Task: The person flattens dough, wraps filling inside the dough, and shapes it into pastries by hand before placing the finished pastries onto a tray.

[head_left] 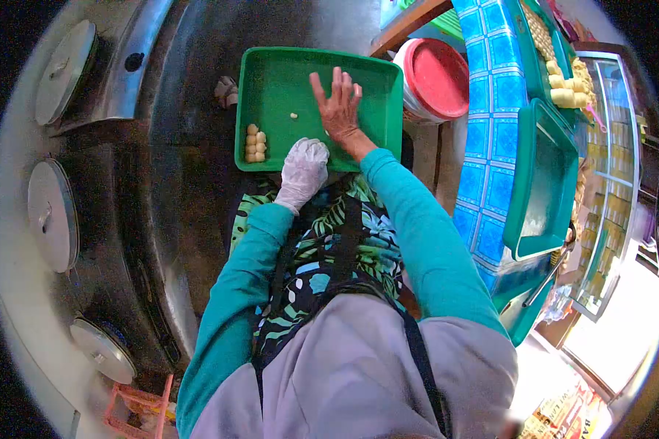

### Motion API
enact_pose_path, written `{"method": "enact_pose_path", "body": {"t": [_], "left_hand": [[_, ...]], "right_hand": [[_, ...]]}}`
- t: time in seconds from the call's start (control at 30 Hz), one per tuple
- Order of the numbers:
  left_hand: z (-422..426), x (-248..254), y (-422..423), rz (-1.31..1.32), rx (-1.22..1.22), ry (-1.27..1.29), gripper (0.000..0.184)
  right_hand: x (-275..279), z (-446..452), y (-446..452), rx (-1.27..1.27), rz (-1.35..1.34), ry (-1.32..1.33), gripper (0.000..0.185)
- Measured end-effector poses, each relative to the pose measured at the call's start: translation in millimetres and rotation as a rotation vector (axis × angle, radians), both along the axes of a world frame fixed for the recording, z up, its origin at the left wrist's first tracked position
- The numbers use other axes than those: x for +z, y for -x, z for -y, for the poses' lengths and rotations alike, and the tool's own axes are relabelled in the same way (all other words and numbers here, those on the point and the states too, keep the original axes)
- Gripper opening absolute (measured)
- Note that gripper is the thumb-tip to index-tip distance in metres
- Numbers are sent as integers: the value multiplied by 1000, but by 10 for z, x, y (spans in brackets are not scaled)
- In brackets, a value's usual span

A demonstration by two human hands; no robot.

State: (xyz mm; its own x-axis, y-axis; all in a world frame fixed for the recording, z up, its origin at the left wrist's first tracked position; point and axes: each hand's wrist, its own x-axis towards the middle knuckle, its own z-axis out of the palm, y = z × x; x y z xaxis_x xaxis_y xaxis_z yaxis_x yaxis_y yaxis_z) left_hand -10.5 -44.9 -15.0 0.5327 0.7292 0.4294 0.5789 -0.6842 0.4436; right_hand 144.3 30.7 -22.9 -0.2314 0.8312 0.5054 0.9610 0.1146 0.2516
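A green tray (pixel 271 80) lies across the lap. Several pale dough balls (pixel 255 146) sit together in its near left corner, and a small dough bit (pixel 293 115) lies near its middle. My left hand (pixel 304 170), in a clear glove, is closed at the tray's near edge; what it holds, if anything, is hidden. My right hand (pixel 338 108) is bare, its fingers spread above the right half of the tray, with nothing in it.
A bucket with a red lid (pixel 436 77) stands right of the tray. Beyond it are a blue checked table (pixel 483 132) and an empty green tray (pixel 542 183). Round lids (pixel 53 216) line the left side. A pink crate (pixel 135 410) is at lower left.
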Motion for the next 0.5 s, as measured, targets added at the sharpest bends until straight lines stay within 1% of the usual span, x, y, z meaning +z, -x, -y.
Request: {"method": "enact_pose_path", "body": {"t": [0.1, 0.17, 0.2, 0.27, 0.3, 0.37, 0.4, 0.47, 0.5], "left_hand": [[19, 71, 39, 20, -26, 27, 23], [23, 79, 38, 28, -34, 16, 22], [6, 59, 43, 33, -29, 17, 22], [36, 0, 28, -32, -27, 166, 26], [19, -20, 23, -41, -41, 147, 25], [11, -53, 20, -52, -25, 179, 32], [-21, -42, 38, -58, -18, 171, 32], [-13, -9, 21, -61, 2, 144, 44], [7, 103, -25, -67, 1, 152, 44]], "right_hand": [[40, -39, -8, 32, -60, 27, 59], [80, -71, -19, 63, -58, 66, 67], [37, -87, 45, 67, -53, 68, 67], [-75, -37, 132, 74, -55, 42, 69], [-34, -64, 65, 73, -43, 36, 69], [15, -100, 67, 102, -85, 7, 67], [104, -115, 70, 108, -91, -2, 67], [291, 26, -62, 4, -522, -119, 53], [306, 182, -177, 0, -528, -112, 53]]}}
